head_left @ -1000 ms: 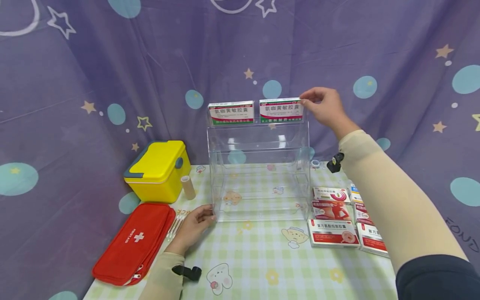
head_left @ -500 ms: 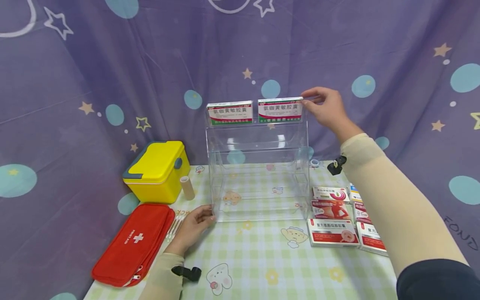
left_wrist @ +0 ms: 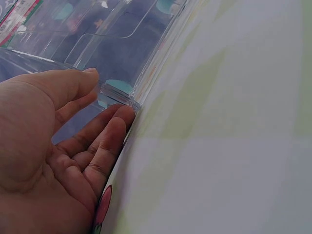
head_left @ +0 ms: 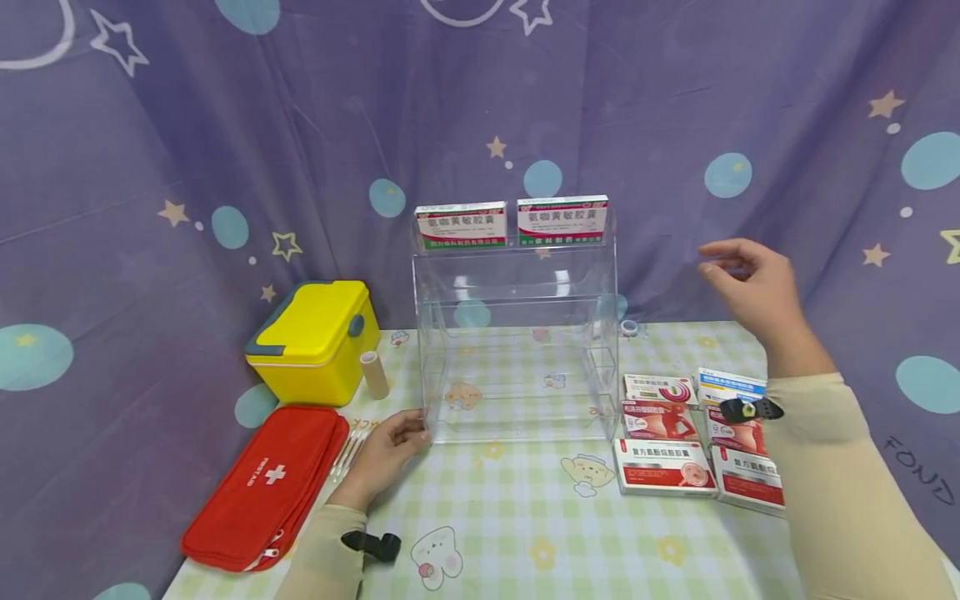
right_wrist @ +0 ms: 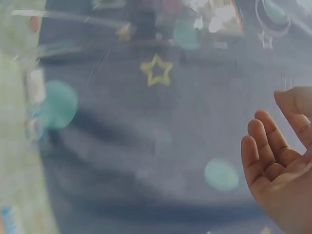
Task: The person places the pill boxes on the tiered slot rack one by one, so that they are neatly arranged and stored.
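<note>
A clear acrylic display rack (head_left: 514, 287) stands on the table, with two white, red and green medicine boxes side by side on its top tier, a left one (head_left: 461, 227) and a right one (head_left: 562, 222). At the rack's lower left corner rests my left hand (head_left: 386, 454); in the left wrist view its loosely bent fingers (left_wrist: 105, 146) lie against the corner, thumb apart. My right hand (head_left: 761, 287) hovers in the air right of the rack, holding nothing, fingers relaxed and thumb apart from them in the right wrist view.
Several medicine boxes lie in two columns right of the rack, including a red and white box (head_left: 666, 467) and a blue and white box (head_left: 731, 386). Leftward are a yellow case (head_left: 315, 342), cardboard tube (head_left: 375, 375), red first-aid pouch (head_left: 266, 487) and cotton swabs (head_left: 349, 450).
My right hand has let go of the right box on the top tier and moved right and down, away from the rack. My left hand stays at the rack's corner.
</note>
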Demonstrator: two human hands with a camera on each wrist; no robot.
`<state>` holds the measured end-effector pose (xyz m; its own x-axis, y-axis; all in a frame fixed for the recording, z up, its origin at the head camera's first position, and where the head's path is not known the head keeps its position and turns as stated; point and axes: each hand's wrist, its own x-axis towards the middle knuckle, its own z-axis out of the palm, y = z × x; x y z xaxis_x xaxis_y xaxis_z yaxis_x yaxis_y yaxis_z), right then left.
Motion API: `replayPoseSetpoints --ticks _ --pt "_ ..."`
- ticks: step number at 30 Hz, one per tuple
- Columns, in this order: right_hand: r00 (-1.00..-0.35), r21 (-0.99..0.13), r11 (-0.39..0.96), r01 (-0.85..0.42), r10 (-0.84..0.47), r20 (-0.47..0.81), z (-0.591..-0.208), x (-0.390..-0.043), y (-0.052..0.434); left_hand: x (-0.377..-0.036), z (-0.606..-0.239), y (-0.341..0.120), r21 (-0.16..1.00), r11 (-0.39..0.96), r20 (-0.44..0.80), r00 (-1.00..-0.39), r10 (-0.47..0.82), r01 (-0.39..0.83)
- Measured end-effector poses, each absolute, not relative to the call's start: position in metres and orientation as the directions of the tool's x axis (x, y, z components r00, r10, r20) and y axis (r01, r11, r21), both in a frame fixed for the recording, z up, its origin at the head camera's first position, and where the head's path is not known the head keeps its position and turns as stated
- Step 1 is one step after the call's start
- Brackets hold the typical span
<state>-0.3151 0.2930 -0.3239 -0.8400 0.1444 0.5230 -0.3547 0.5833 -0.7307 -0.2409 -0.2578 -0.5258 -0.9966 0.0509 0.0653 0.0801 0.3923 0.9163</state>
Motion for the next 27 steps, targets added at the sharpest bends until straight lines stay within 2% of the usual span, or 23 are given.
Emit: replayPoseSetpoints --ticks 10,19,27 --pt "-0.868 -0.768 0.6 -0.223 0.237 0.437 -0.405 -0.286 0.348 -0.242 -0.526 -0.258 0.906 0.421 0.035 -0.999 0.031 0.044" --pt "-0.913 -0.756 0.654 -0.029 0.29 0.286 -0.44 -0.28 0.378 -0.241 -0.526 -0.258 0.903 0.427 0.046 -0.998 0.033 0.056" --pt "-0.971 -0.749 0.657 0.087 0.224 0.084 -0.467 -0.284 0.406 -0.24 -0.523 -0.256 0.902 0.426 0.056 -0.998 0.042 0.068"
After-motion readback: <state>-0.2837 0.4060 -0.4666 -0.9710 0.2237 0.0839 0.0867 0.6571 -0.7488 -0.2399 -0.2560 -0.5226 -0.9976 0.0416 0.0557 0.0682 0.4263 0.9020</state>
